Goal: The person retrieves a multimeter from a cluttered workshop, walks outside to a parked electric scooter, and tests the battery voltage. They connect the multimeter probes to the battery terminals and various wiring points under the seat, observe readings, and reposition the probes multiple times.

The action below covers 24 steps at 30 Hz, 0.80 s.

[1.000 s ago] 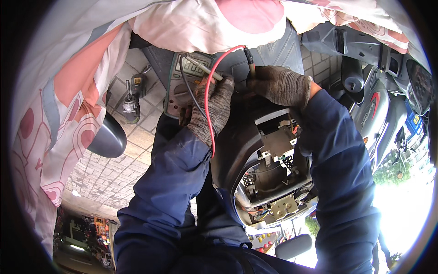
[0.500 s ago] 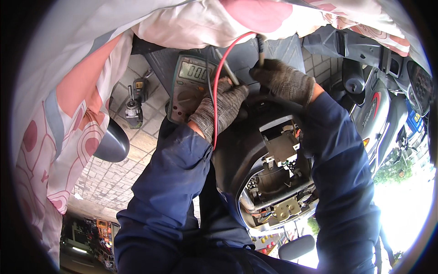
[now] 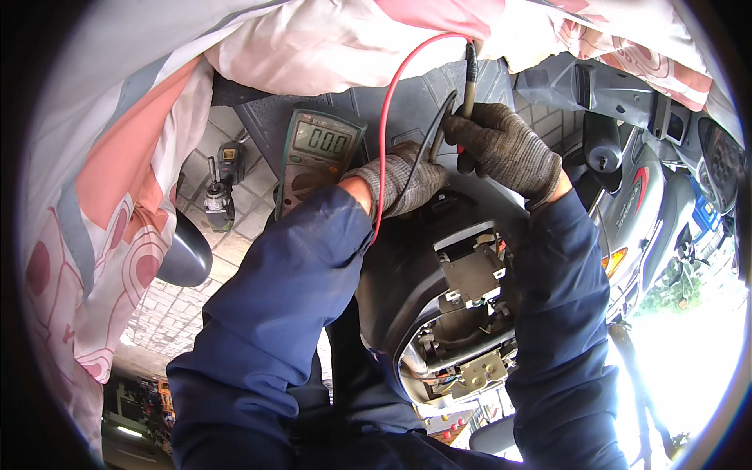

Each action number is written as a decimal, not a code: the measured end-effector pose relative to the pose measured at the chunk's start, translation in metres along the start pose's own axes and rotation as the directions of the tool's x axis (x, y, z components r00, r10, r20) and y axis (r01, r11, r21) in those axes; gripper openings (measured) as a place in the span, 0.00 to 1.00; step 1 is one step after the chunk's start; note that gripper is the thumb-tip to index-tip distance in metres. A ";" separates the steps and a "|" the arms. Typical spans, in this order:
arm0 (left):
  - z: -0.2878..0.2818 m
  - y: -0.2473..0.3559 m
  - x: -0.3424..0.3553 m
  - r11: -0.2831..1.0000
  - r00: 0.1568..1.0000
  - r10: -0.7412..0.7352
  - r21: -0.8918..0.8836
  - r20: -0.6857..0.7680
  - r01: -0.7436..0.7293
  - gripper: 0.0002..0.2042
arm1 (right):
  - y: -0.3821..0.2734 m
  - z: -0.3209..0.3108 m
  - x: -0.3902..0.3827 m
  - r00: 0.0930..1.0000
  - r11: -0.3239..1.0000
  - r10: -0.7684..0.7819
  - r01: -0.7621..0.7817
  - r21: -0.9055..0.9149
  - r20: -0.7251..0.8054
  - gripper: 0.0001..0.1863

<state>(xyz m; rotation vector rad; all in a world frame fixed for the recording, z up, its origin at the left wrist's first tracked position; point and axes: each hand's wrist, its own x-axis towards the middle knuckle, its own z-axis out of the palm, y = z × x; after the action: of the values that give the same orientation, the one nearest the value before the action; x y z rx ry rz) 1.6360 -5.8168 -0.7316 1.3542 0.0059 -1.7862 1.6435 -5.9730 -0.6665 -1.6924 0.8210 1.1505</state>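
Both my hands wear grey-brown knitted gloves. My left hand (image 3: 407, 182) is closed round a slim test probe (image 3: 436, 147), and a black wire (image 3: 429, 133) loops over beside it. Just to the right, my right hand (image 3: 515, 149) grips another test probe (image 3: 470, 92), held upright with a dark upper end where the red wire (image 3: 384, 129) arrives. The fingertips of the two hands are close together; a small dark piece with a bit of red shows under the right fingers. A grey-green multimeter (image 3: 323, 142) with a lit display lies left of my left hand, its lower part covered by my sleeve.
Below my hands is a black scooter body panel (image 3: 392, 290) with an open compartment showing metal parts and wiring (image 3: 470, 286). A power tool (image 3: 219, 196) stands on the paving at left. Patterned cloth (image 3: 125, 235) hangs around the top and left. A silver scooter (image 3: 634, 204) stands at right.
My left hand has moved right, nearer my right hand, and its probe has tilted. My right hand has shifted slightly right and lower. More of the multimeter and the black wire shows.
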 end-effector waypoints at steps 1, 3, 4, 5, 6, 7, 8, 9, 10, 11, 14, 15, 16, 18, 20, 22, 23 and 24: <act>-0.002 0.004 0.002 0.999 1.000 -0.023 0.031 0.019 0.022 0.15 | 0.001 -0.001 0.001 1.000 1.000 0.018 -0.018 -0.020 0.008 0.19; -0.004 0.010 0.003 0.993 0.996 -0.072 0.093 0.057 0.066 0.16 | 0.003 -0.002 0.002 0.999 0.999 0.031 -0.030 -0.033 0.015 0.19; -0.005 0.012 0.002 0.991 0.996 -0.076 0.116 0.045 0.071 0.16 | 0.003 -0.002 0.002 1.000 0.999 0.024 -0.024 -0.024 0.016 0.19; -0.006 0.014 0.001 0.991 0.995 -0.084 0.108 0.057 0.078 0.16 | 0.004 -0.003 0.002 1.000 1.000 0.017 -0.017 -0.016 0.016 0.19; -0.005 0.016 0.000 0.989 0.993 -0.097 0.116 0.060 0.090 0.17 | 0.004 -0.003 0.001 1.000 1.000 0.020 -0.020 -0.012 0.014 0.19; -0.006 0.017 0.000 0.987 0.992 -0.110 0.125 0.062 0.102 0.17 | 0.003 -0.003 0.001 1.000 1.000 0.023 -0.023 -0.007 0.011 0.19; -0.006 0.017 -0.001 0.991 0.995 -0.081 0.112 0.065 0.073 0.17 | 0.003 -0.003 0.001 1.000 1.000 0.024 -0.024 -0.003 0.008 0.19; -0.006 0.017 -0.001 0.994 0.997 -0.050 0.100 0.066 0.044 0.17 | 0.003 -0.003 0.001 0.999 0.999 0.042 -0.042 -0.022 0.001 0.19; -0.007 0.017 -0.001 0.996 0.998 -0.019 0.088 0.067 0.013 0.18 | 0.002 -0.003 0.001 0.998 0.997 0.059 -0.060 -0.040 -0.007 0.18; -0.007 0.017 0.001 0.996 0.997 -0.025 0.092 0.071 0.018 0.18 | 0.002 -0.003 0.001 0.997 0.995 0.078 -0.078 -0.058 -0.015 0.18; -0.005 0.015 0.005 0.994 0.995 -0.047 0.099 0.085 0.039 0.18 | 0.002 -0.004 0.001 0.998 0.997 0.067 -0.067 -0.049 -0.008 0.19; -0.004 0.015 0.006 0.994 0.994 -0.055 0.101 0.091 0.046 0.18 | 0.002 -0.004 0.001 0.998 0.996 0.067 -0.067 -0.056 0.004 0.19; -0.003 0.015 0.008 0.993 0.993 -0.063 0.103 0.096 0.053 0.18 | 0.002 -0.004 0.002 0.998 0.996 0.069 -0.069 -0.051 0.001 0.19; -0.002 0.015 0.010 0.993 0.991 -0.079 0.101 0.108 0.068 0.18 | 0.003 -0.004 0.002 0.997 0.996 0.073 -0.073 -0.043 -0.002 0.19; -0.002 0.015 0.012 0.992 0.987 -0.096 0.097 0.127 0.084 0.18 | 0.003 -0.004 0.002 0.997 0.995 0.073 -0.074 -0.064 -0.024 0.19; -0.003 0.015 0.012 0.993 0.983 -0.119 0.042 0.137 0.114 0.18 | 0.004 -0.003 0.003 0.997 0.995 0.073 -0.075 -0.070 -0.031 0.19; -0.003 0.015 0.012 0.991 0.981 -0.130 0.015 0.144 0.129 0.18 | 0.004 -0.004 0.003 0.997 0.995 0.074 -0.075 -0.064 -0.029 0.19; -0.003 0.015 0.013 0.991 0.980 -0.133 0.026 0.147 0.130 0.18 | 0.004 -0.004 0.003 0.997 0.995 0.075 -0.076 -0.058 -0.027 0.19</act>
<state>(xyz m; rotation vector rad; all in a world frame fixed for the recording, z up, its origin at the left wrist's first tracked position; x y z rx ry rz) 1.6475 -5.8325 -0.7356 1.2532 0.0006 -1.9990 1.6421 -5.9782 -0.6700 -1.7401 0.8809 1.2179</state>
